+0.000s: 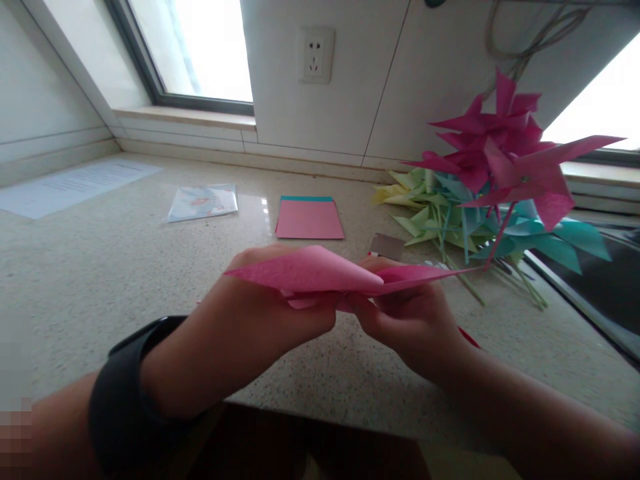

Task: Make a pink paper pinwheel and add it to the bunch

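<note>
A pink paper sheet (320,272), curled and folded into pinwheel flaps, is held above the stone counter (100,267). My left hand (260,320) pinches its underside from the left, fingers closed, with a black watch on the wrist. My right hand (405,317) grips it from the right, fingers closed round the folds. A thin red stick (470,339) shows just behind my right wrist.
A pile of finished pinwheels, pink (505,153), teal (550,237) and yellow-green (415,200), lies at the right. A stack of pink and teal paper squares (309,217) lies ahead. A plastic packet (203,202) and a printed sheet (70,185) lie left. A wall socket (315,55) is above.
</note>
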The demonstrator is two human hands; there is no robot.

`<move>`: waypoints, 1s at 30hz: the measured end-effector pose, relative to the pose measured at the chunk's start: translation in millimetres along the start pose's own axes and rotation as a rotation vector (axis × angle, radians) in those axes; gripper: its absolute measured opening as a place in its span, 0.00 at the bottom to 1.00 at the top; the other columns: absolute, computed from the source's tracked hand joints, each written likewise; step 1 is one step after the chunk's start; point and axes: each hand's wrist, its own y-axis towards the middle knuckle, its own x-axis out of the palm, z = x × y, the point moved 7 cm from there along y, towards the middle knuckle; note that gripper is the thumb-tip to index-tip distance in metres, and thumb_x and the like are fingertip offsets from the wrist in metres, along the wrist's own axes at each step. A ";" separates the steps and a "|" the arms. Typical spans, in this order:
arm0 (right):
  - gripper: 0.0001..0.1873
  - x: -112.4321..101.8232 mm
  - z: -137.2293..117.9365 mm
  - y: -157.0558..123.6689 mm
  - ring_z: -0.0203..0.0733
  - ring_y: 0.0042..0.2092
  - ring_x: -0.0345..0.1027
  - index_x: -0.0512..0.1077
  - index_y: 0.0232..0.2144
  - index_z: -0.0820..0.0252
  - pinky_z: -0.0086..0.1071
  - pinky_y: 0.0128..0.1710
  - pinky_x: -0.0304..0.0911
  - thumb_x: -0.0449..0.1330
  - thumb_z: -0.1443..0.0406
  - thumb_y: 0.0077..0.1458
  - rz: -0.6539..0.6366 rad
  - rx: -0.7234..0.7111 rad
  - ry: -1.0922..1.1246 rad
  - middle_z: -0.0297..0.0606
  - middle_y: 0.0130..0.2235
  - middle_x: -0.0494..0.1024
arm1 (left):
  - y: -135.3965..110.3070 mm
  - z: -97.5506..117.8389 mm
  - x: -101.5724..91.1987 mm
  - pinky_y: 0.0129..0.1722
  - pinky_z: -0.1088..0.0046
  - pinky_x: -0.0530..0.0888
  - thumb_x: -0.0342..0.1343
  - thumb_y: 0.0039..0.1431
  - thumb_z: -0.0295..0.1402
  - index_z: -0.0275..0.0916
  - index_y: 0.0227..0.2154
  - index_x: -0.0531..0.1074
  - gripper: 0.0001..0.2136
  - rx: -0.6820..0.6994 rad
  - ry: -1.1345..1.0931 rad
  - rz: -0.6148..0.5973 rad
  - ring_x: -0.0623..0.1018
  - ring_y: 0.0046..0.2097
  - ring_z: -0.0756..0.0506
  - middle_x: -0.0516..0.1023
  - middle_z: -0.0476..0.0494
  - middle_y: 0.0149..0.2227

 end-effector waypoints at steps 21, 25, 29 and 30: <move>0.07 -4.0 -5.8 -5.6 0.40 0.30 0.71 0.75 0.27 0.57 0.34 0.28 0.66 0.63 0.73 0.43 0.120 -0.092 -0.252 0.36 0.28 0.77 | -4.9 -10.2 15.2 0.45 0.68 0.75 0.62 0.51 0.26 0.52 0.41 0.82 0.16 -0.149 -0.013 -0.007 0.79 0.37 0.46 0.82 0.53 0.36; 0.07 -4.7 0.6 -5.9 0.41 0.31 0.70 0.75 0.28 0.56 0.35 0.30 0.66 0.63 0.72 0.44 0.096 -0.044 -0.221 0.35 0.29 0.76 | -6.7 -12.8 14.9 0.42 0.69 0.75 0.62 0.52 0.28 0.51 0.42 0.81 0.15 -0.146 -0.018 -0.001 0.79 0.38 0.45 0.82 0.52 0.38; 0.05 -6.6 2.3 -4.2 0.42 0.32 0.70 0.75 0.26 0.57 0.38 0.33 0.65 0.64 0.71 0.44 0.093 -0.054 -0.234 0.36 0.28 0.75 | -5.0 -9.5 12.9 0.42 0.70 0.74 0.62 0.53 0.27 0.52 0.41 0.81 0.14 -0.102 0.005 -0.010 0.79 0.37 0.46 0.82 0.54 0.35; 0.05 -7.0 3.1 -3.4 0.43 0.32 0.70 0.75 0.26 0.57 0.38 0.33 0.65 0.64 0.71 0.44 0.092 -0.054 -0.223 0.36 0.28 0.75 | -4.2 -8.6 12.2 0.43 0.70 0.74 0.62 0.53 0.27 0.51 0.40 0.82 0.14 -0.092 0.009 -0.012 0.79 0.36 0.46 0.82 0.54 0.34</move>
